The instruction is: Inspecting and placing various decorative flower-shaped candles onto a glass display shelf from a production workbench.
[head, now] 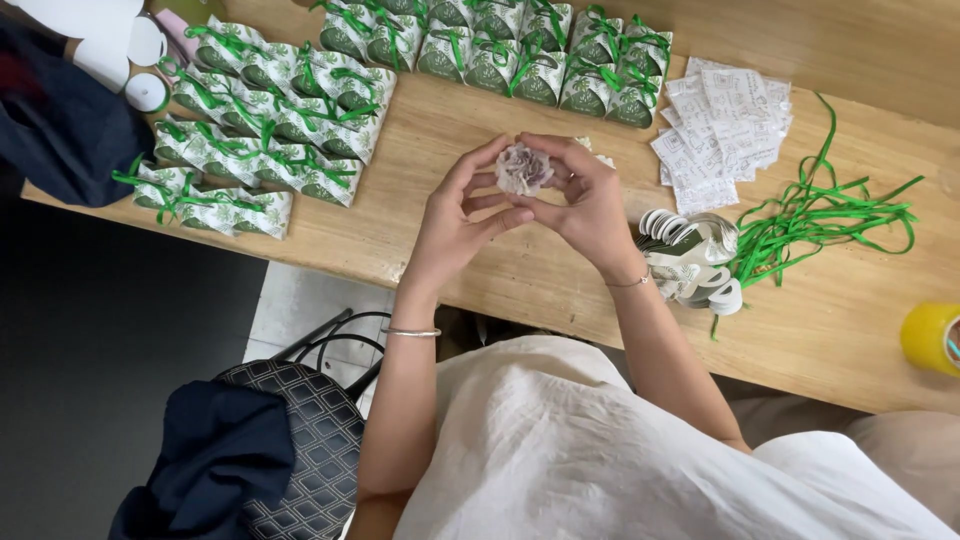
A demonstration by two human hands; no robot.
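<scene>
A small crumpled pale purple-white ball (pixel 522 168), like a wrapped sweet or paper flower, sits between the fingertips of both hands above the wooden table (pixel 470 270). My left hand (pixel 455 220) pinches it from the left and below. My right hand (pixel 585 195) cups it from the right, fingers curled over its top. Each wrist wears a thin bracelet.
Rows of green-and-white gift boxes tied with green ribbon (pixel 260 130) lie at left and along the back (pixel 510 50). White printed tags (pixel 725 125), loose green ribbons (pixel 830 215), flat unfolded boxes (pixel 690 255) and a yellow tape roll (pixel 930 335) lie at right. A quilted bag (pixel 305 440) stands below the table.
</scene>
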